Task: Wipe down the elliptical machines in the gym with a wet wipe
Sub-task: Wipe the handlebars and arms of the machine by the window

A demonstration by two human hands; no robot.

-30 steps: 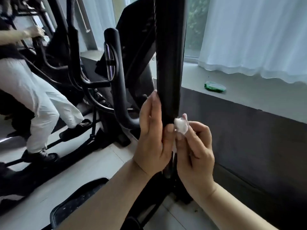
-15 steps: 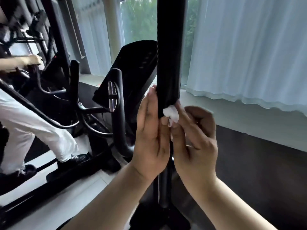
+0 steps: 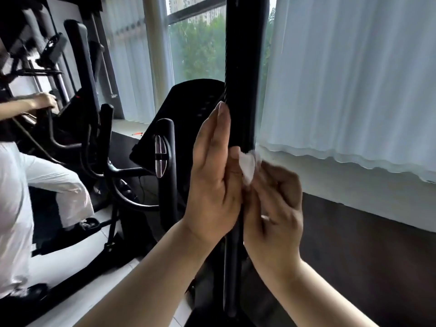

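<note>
Mid-wipe at frame centre: the right hand [image 3: 273, 204] is pinching the wipe [image 3: 247, 165] against the pole [image 3: 243, 67], while the left hand [image 3: 212, 180] is bracing it flat-fingered. Next, probably sliding the wipe upward with firm pressure.

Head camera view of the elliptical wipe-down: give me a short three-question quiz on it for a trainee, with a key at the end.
1. True or false: the wet wipe is lying on the floor.
2. Which hand pinches the wipe? A) left hand B) right hand C) both
3. Fill in: the left hand's fingers lie ____ (straight or curled) against the black upright bar.

Key: 1 false, it is held up at the bar; 2 B; 3 straight.
</note>
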